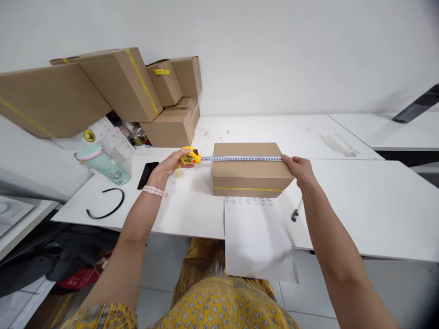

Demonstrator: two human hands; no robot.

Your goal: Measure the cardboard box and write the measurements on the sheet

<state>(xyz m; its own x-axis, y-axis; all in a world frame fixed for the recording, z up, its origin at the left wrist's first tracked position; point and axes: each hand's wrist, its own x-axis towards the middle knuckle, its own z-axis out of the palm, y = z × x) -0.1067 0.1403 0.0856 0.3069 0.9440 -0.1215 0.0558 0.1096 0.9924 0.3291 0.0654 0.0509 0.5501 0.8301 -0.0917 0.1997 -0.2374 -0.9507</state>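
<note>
A brown cardboard box (250, 176) with a yellow tape band sits on the white table (360, 205) in front of me. My left hand (169, 167) is closed round a yellow tape measure case (190, 156), just left of the box. The white tape blade (240, 159) runs across the box's top. My right hand (300, 169) pinches the blade's end at the box's right edge. A sheet of paper (257, 237) with a written table lies before the box and hangs over the table's front edge.
Several taped cardboard boxes (137, 87) are stacked at the back left. A mint bottle (103, 164), a black phone (147, 175) and a black curved band (106, 205) lie at the left. A pen (297, 211) rests right of the paper. Bags lie on the floor (68, 269).
</note>
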